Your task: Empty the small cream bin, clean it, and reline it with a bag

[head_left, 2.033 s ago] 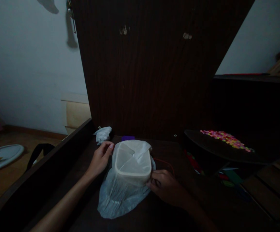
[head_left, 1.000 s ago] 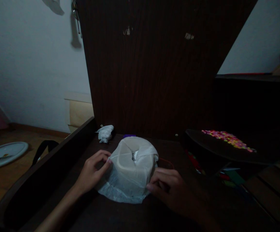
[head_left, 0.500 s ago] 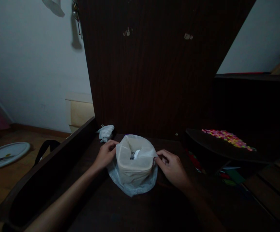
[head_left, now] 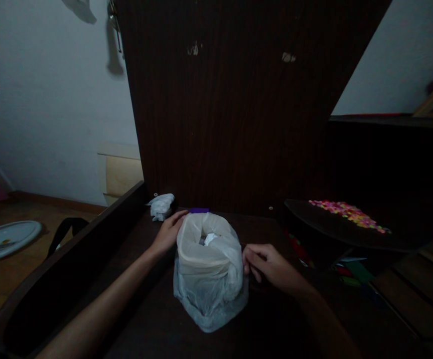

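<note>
A small container [head_left: 203, 257], lined with a translucent white plastic bag [head_left: 211, 304], stands on the dark desk surface before me. The bag's edge is folded over the rim and hangs loosely down the outside. Inside lies some crumpled white material [head_left: 211, 238]. My left hand [head_left: 169, 232] rests at the left back side of the bag, its fingers stretched out along it. On the opposite side my right hand [head_left: 264, 264] is closed, fingertips pinching the bag's hanging edge.
A crumpled white plastic bundle [head_left: 162, 206] lies at the back left, near a raised side board [head_left: 89, 254]. Something flat and purple [head_left: 199, 210] shows behind the container. Right of me, a rounded dark shelf [head_left: 313, 219] bears many small colourful pieces [head_left: 351, 214].
The bag's overhang has come further down the front of the container and looks fuller. My right hand has shifted slightly down; my left fingers have straightened. A purple item now shows behind.
</note>
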`<action>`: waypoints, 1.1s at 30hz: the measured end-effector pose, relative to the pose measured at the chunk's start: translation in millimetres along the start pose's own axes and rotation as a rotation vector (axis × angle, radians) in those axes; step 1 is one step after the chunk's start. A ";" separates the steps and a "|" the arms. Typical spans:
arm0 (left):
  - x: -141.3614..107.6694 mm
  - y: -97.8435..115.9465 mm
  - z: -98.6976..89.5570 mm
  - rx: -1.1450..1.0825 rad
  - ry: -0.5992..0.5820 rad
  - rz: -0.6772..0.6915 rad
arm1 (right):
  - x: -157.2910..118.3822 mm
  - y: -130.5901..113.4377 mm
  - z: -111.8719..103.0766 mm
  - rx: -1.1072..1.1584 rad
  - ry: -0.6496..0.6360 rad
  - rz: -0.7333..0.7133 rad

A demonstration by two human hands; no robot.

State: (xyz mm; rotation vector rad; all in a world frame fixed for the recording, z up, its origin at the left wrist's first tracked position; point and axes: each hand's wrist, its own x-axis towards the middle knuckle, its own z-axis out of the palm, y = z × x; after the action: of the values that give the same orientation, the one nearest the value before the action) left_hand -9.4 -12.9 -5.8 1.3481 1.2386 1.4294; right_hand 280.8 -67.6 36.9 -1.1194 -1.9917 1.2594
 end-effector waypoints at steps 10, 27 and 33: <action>-101.3 16.6 -28.0 0.382 0.028 0.310 | 30.1 15.3 0.9 0.111 0.140 -0.038; -102.0 7.2 -46.2 0.625 0.046 0.505 | 38.4 28.9 -6.6 -0.371 0.418 -0.098; -79.3 6.3 -64.3 0.775 0.062 0.326 | 43.6 37.8 -4.8 -0.449 0.388 -0.084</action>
State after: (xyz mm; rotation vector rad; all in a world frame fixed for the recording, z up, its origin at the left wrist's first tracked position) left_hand -63.4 -99.5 -13.6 2.1084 1.7762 1.2428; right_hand 275.7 -19.7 4.9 -1.3458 -2.0335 0.5048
